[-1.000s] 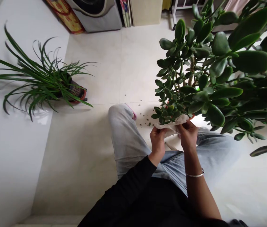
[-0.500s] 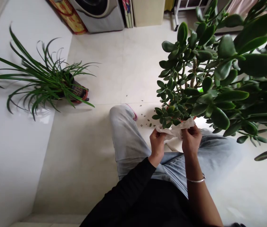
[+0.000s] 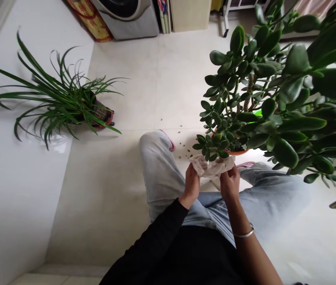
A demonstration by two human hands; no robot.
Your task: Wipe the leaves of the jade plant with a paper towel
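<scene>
Mostly, the thin blades of the grassy plant [image 3: 63, 105] hide its pot, and the thick-leaved plant [image 3: 263, 107] is cut off at the right edge, with only a rim of its orange pot [image 3: 236, 151] showing. Two plants stand on the glossy tiled floor [image 3: 144, 87]. The left hand [image 3: 192, 183] and the right hand [image 3: 230, 184] both pinch one crumpled white cloth [image 3: 211, 167], just under the lowest fleshy leaves.

Soft white cloth [image 3: 212, 167], glossy waxy jade plant [image 3: 275, 103] leaves, smooth shiny tiled floor [image 3: 156, 79]
</scene>
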